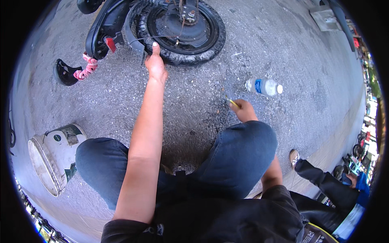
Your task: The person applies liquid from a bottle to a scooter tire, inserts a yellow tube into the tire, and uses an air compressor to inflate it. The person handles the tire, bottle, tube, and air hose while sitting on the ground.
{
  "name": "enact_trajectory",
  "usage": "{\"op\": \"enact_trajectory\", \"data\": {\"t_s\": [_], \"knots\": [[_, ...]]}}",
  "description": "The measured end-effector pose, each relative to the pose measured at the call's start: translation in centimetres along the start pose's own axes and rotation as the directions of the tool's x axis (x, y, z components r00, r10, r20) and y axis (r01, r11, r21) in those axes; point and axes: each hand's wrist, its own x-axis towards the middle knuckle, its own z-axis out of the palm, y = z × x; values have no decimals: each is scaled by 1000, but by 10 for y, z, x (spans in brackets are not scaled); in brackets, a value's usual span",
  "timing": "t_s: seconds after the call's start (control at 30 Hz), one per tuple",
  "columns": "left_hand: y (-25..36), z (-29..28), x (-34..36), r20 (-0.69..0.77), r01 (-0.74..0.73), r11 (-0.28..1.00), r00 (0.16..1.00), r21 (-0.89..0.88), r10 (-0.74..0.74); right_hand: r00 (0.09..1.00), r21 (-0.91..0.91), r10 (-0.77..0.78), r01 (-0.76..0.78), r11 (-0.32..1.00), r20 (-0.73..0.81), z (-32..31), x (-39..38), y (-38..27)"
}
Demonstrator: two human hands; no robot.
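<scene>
At the top of the view, the tyre (192, 58) is met at its near edge by the left hand (156, 67); whether it is gripped cannot be told. Well apart, a yellow stick (232, 103) is pinched by the right hand (244, 111), probably best held clear of the ground (190, 97).

The near edge of a black, treaded rubber tyre (188, 59) is touched by the left hand (155, 67); a slender yellow tool (233, 103) is held in the right hand (244, 110), near a clear plastic, blue-labelled bottle (268, 86) lying on grey pavement (190, 105).
</scene>
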Motion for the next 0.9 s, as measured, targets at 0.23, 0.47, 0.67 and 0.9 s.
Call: {"op": "enact_trajectory", "data": {"t_s": [0.23, 0.47, 0.67, 0.9], "knots": [[5, -4, -2, 60, 37, 999, 998, 8, -38, 984, 546, -159, 180, 818, -86, -17, 11, -78], [10, -9, 0, 121, 89, 993, 988, 71, -98, 948, 467, -319, 275, 841, 16, -32, 25, -164], [17, -8, 1, 45, 40, 913, 997, 407, -64, 813, 309, -554, 488, 816, 180, -39, 45, -248], [50, -17, -50, 64, 11, 601, 993, 799, -103, 485, 230, -772, 764, 603, 412, 13, -28, -471]]}}
